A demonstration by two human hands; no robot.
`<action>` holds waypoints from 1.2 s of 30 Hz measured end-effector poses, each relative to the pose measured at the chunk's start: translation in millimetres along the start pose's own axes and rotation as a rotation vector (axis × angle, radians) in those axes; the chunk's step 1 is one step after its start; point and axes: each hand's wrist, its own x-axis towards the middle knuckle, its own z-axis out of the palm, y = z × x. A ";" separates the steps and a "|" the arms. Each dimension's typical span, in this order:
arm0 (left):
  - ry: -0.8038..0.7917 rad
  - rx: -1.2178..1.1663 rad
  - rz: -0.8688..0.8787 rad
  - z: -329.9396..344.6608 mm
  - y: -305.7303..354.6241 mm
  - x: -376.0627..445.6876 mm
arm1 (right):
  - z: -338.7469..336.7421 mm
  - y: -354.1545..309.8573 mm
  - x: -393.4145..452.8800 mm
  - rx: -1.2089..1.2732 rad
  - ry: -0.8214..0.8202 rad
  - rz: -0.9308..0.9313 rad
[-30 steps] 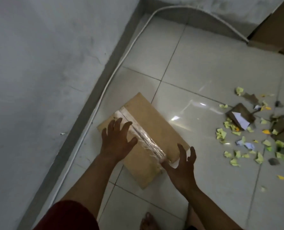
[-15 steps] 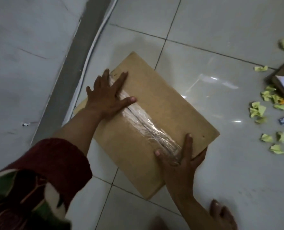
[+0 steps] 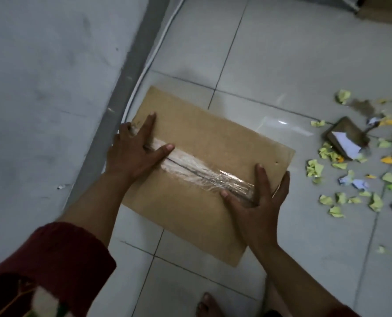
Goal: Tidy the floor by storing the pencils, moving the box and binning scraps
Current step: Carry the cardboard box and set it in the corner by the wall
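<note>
A flat brown cardboard box [image 3: 213,138] lies on the tiled floor, with clear tape [image 3: 190,165] along its top seam. My left hand [image 3: 133,149] is at the box's left end; forefinger and thumb lie on top and the other fingers bend over the edge. My right hand [image 3: 259,202] rests on the right end with straight fingers, its thumb on the tape and the outer fingers along the box's edge. Several yellow and green paper scraps [image 3: 314,168] are scattered on the floor to the right. No pencils show.
The grey wall [image 3: 53,88] and a white cable [image 3: 158,44] along its base run close to the box's left side. A brown cardboard scrap holding white paper [image 3: 343,136] lies among the scraps. My bare foot [image 3: 208,305] is at the bottom edge.
My hands came down onto the box. The left hand then slid to the box's left end and bent fingers over its edge; the right hand stayed on the right end.
</note>
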 end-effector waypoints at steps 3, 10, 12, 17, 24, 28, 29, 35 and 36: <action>0.042 -0.009 -0.012 -37.7 22.0 -23.7 | -35.6 -39.0 7.7 -0.062 0.006 -0.051; 0.109 -0.047 -0.005 -139.5 88.3 -64.5 | -127.5 -143.4 18.4 -0.108 -0.016 -0.140; 0.131 -0.052 0.000 -166.9 107.4 -71.3 | -149.6 -171.3 21.8 -0.114 -0.006 -0.169; 0.157 -0.090 0.010 -224.9 146.5 -78.1 | -192.5 -233.1 36.5 -0.143 -0.003 -0.208; 0.163 -0.117 0.027 -280.9 179.1 -50.5 | -212.0 -297.0 69.5 -0.109 0.029 -0.217; 0.144 -0.109 0.067 -308.8 191.4 -4.3 | -209.0 -327.9 102.2 -0.097 0.070 -0.188; 0.150 -0.117 0.084 -313.7 194.0 9.0 | -207.4 -336.2 112.3 -0.101 0.082 -0.182; 0.136 -0.094 0.136 -327.6 209.7 87.6 | -190.5 -364.0 167.3 -0.119 0.127 -0.183; 0.129 -0.092 0.145 -328.3 212.8 97.1 | -189.4 -367.0 175.2 -0.123 0.125 -0.182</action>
